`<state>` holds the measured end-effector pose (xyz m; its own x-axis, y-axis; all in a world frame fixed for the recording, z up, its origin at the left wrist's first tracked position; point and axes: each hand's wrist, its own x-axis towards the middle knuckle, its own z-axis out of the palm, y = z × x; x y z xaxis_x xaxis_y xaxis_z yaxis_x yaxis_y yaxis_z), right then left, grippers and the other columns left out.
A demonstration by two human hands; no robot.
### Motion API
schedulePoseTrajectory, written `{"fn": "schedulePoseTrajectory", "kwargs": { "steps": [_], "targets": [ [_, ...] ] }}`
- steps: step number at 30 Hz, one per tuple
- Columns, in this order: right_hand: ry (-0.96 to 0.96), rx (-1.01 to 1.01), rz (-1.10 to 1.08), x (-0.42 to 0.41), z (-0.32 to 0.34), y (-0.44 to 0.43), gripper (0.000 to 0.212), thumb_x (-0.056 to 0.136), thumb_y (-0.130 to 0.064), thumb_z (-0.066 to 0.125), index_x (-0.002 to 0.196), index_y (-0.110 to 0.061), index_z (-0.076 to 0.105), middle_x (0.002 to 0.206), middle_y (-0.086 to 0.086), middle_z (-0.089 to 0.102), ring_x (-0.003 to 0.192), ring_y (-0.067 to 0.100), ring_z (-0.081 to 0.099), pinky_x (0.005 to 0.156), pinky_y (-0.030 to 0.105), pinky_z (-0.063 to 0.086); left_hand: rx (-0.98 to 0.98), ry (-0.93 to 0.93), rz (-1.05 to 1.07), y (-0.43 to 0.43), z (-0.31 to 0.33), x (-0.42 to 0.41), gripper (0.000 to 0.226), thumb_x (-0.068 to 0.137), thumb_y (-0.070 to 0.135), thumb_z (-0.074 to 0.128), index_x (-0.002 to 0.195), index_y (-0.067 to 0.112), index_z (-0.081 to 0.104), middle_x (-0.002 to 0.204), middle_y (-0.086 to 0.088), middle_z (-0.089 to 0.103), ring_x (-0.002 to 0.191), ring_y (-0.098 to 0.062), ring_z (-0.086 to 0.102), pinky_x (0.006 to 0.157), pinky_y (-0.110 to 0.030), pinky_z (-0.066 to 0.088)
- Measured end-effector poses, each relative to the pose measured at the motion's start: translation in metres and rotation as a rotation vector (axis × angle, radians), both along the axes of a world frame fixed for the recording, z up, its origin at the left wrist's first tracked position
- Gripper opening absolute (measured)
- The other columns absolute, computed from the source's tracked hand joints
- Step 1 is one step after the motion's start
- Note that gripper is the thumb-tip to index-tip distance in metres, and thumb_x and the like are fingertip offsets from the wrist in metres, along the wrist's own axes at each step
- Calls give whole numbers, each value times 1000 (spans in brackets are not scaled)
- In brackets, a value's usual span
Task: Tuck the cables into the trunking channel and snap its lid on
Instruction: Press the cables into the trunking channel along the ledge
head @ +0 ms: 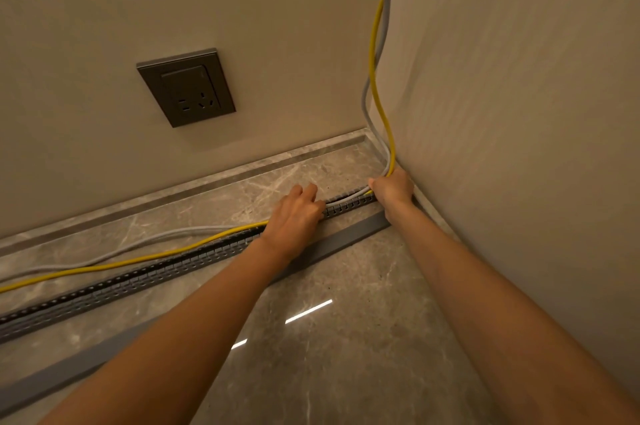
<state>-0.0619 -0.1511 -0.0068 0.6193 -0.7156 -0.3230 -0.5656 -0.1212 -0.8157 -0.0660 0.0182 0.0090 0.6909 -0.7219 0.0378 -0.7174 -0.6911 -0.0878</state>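
Yellow and grey cables are what both hands are busy with right now, down at the corner end of the run. The right hand (393, 189) sits tight against the side wall (519, 113), fingers curled down onto the yellow cable (374, 71) and grey cable (367, 102) right where they bend off the wall and enter the channel. Whether it's pinching them or just pressing them down, I can't tell; the fingertips are hidden. The left hand (294, 216) rests a little way along, knuckles up, fingers bent and pushing into the top of the slotted trunking channel (145, 274). Looks like it's holding the wires under the comb teeth.

So the step in hand is the tucking, and it's barely started, I'd say. Only the short stretch between the two hands looks seated. Past the left hand, both cables wander out of the channel and lie loose on the marble floor (346, 355), on the far side toward the skirting, running off to the left edge.

The lid (339, 241) is a flat grey strip lying on the floor just beside the channel on the near side, passing under the left forearm. Not on yet, obviously.

Next move, my guess: keep the corner pinned with the right and walk the left hand leftward, feeding both cables in bit by bit. The loose slack will probably want to pop back out, so the lid waits until the whole run is seated. The wall socket (187, 88) above isn't involved.
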Motion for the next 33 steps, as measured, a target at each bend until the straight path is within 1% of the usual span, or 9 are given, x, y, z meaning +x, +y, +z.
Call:
{"fn": "schedulePoseTrajectory", "kwargs": {
  "steps": [2, 4, 7, 9, 15, 21, 25, 28, 33],
  "targets": [
    [9, -12, -6, 1, -2, -1, 32, 87, -6, 59, 117, 4, 59, 123, 22, 62, 112, 36, 59, 91, 40, 50, 9, -46, -56, 1, -2, 2, 25, 48, 6, 91, 54, 4, 67, 61, -10, 63, 50, -26, 59, 36, -25, 41],
    [16, -25, -17, 0, -2, 0, 30, 86, -6, 61, 115, 5, 60, 122, 22, 63, 112, 37, 59, 93, 41, 50, 18, -65, -24, 0, -4, 2, 31, 37, 6, 94, 46, 6, 65, 54, -8, 61, 43, -23, 56, 33, -22, 39],
    [22, -45, -39, 1, -4, 2, 29, 87, -7, 58, 114, 5, 61, 121, 22, 63, 112, 37, 60, 94, 43, 51, 72, 7, 10, -3, 1, -9, 13, 82, 8, 68, 94, 1, 68, 96, -14, 66, 82, -27, 62, 65, -32, 51],
    [30, -88, -27, 0, -5, 3, 28, 90, -8, 54, 113, 5, 62, 119, 22, 65, 109, 36, 61, 86, 38, 51, 82, -19, 44, -3, -5, -5, 26, 98, 8, 42, 120, 2, 54, 119, -14, 57, 104, -28, 56, 83, -34, 47],
    [164, -206, 86, -1, 1, -4, 28, 91, -15, 54, 112, 1, 63, 114, 19, 68, 103, 34, 65, 78, 35, 53, -172, -1, -15, 12, -17, -2, 20, 55, 4, 88, 68, 6, 73, 66, -10, 64, 55, -25, 58, 45, -27, 43],
    [218, -270, 151, -2, 6, 4, 32, 95, -9, 44, 123, 3, 54, 126, 23, 60, 115, 38, 58, 91, 42, 51, -374, 253, 115, 17, -17, 6, 22, 89, 7, 61, 109, 4, 71, 104, -18, 59, 95, -35, 55, 77, -38, 47],
    [177, -101, 132, -4, 12, 3, 36, 93, -10, 49, 126, 3, 46, 124, 24, 61, 108, 37, 64, 66, 40, 54, -343, 432, 197, 24, -8, 12, 40, 93, 6, 53, 132, 9, 54, 124, -15, 52, 115, -29, 51, 95, -31, 41],
    [130, -146, 71, -16, 21, 12, 46, 92, -8, 53, 131, 3, 33, 128, 24, 56, 112, 39, 60, 89, 43, 52, -442, 465, 372, 38, -2, 12, 39, 91, 11, 59, 129, 4, 54, 123, -18, 58, 113, -29, 56, 97, -34, 44],
    [-8, -395, 180, -33, 22, 40, 33, 89, -7, 58, 118, -1, 45, 115, 20, 63, 105, 36, 61, 83, 41, 50, -413, 517, 558, 73, 2, 15, 32, 91, 32, 59, 100, 3, 69, 103, -18, 70, 97, -31, 63, 74, -35, 45]
  ]
}}
